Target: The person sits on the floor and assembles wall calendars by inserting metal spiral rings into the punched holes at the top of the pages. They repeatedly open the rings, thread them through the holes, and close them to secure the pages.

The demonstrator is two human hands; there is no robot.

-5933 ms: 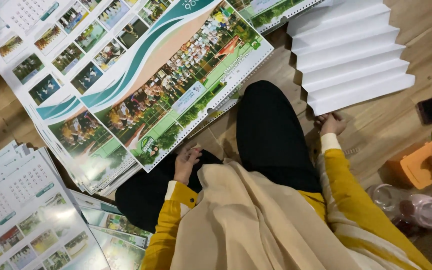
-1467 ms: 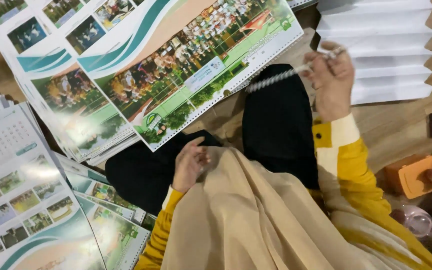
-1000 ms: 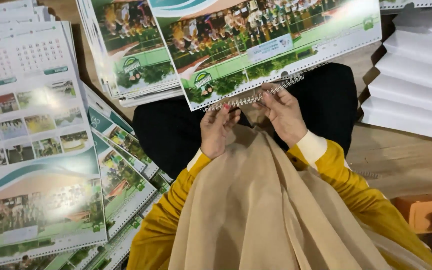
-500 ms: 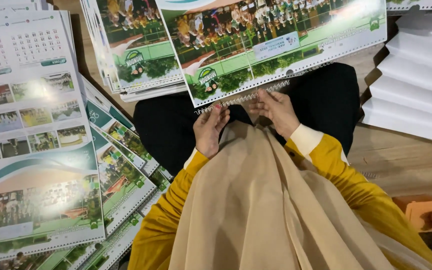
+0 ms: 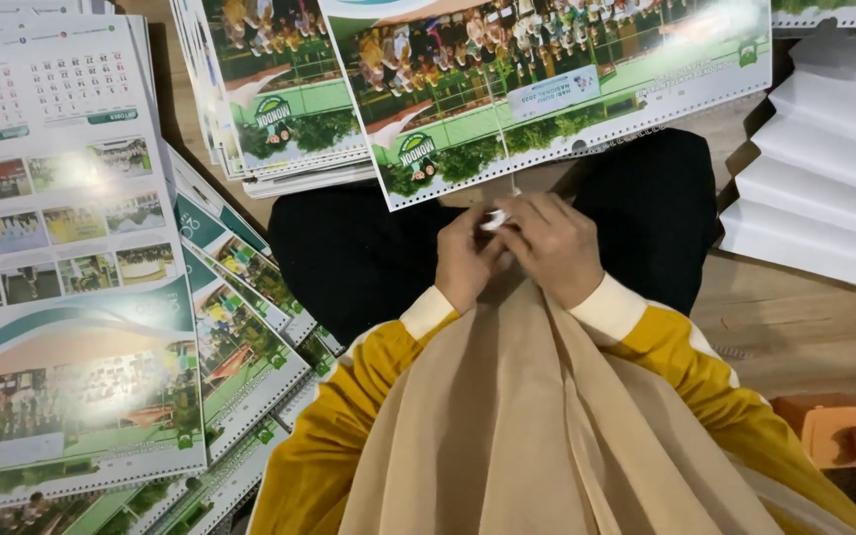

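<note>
1. Left hand (image 5: pixel 463 260) and right hand (image 5: pixel 552 248) sit together over the lap, fingertips meeting, both pinched on a small white piece (image 5: pixel 493 219). It is too small to tell exactly what it is.
2. The white piece lies between the two hands at their 12 o'clock tips; the thumb sides of both hands touch it. Neither hand is clearly nearer.
3. The calendar sheet (image 5: pixel 547 89) lies at 12 o'clock from the hands, its punched lower edge just beyond the fingertips, apart from them.
4. The long axis of that punched edge runs roughly from 8 o'clock to 2 o'clock, rising toward the right hand's side.
5. A second calendar stack (image 5: pixel 269 99) lies at 10 o'clock, partly under the sheet.
6. More calendars (image 5: pixel 61 258) fan out at 9 o'clock on the wooden floor (image 5: pixel 795 317).
7. White fanned paper (image 5: pixel 824 188) sits at 2 o'clock, well apart.
8. An orange box (image 5: pixel 829 431) lies at 4 o'clock, near the elbow.
</note>
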